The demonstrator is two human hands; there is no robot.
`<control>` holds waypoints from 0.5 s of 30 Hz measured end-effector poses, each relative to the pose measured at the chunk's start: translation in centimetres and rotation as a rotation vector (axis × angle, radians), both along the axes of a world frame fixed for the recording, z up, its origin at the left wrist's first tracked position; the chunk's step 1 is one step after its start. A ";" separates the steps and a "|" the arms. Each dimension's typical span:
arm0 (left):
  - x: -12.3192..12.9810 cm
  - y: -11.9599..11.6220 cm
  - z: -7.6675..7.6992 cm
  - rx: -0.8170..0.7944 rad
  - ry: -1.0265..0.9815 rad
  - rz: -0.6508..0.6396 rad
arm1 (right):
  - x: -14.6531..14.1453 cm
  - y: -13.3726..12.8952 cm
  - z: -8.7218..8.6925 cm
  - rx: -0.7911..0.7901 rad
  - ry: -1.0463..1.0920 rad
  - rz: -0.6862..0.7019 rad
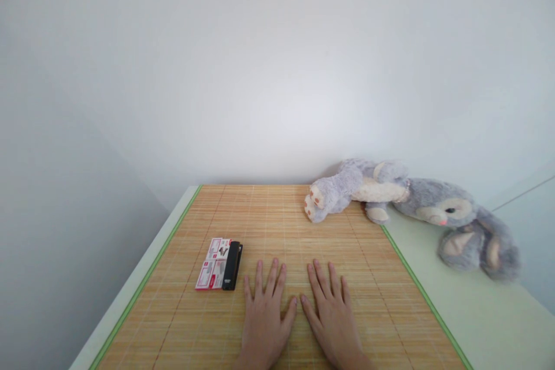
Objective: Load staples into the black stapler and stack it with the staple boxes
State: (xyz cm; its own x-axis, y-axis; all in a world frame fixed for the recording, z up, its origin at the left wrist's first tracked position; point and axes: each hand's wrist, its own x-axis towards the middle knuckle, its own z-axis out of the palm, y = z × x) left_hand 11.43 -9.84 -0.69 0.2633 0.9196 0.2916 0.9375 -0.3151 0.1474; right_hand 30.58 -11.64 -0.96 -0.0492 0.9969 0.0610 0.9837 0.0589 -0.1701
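My left hand (264, 318) lies flat, palm down, on a bamboo mat (269, 214), its fingers spread and nothing in them. Beside it, also palm down with fingers apart, rests my right hand (332, 315); the two thumbs point toward each other with a small gap between. Just left of my left hand is a black stapler (233, 266), apart from the fingers. Against the stapler's left side sit small red and white boxes (211, 269) with printed labels, one showing a picture of a stapler.
A grey plush rabbit (368, 185) lies on its side at the back right, partly on the mat and partly on the pale tabletop (485, 324). Green edging (411, 274) borders the mat. Behind the table rises a white wall (277, 69).
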 end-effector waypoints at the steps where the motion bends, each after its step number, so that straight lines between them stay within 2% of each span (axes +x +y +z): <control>1: 0.0 0.0 0.0 0.000 0.003 0.000 | 0.0 0.0 0.0 0.001 0.002 0.001; 15: 0.0 0.0 -0.4 0.010 -0.002 0.008 | 0.0 0.0 -0.1 0.025 -0.004 -0.006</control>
State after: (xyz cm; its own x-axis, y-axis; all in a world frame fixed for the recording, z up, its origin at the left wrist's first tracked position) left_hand 11.41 -9.82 -1.05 0.2557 0.9188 0.3009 0.9396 -0.3094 0.1465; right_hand 30.56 -11.68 -1.05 -0.0431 0.9953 0.0862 0.9846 0.0569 -0.1650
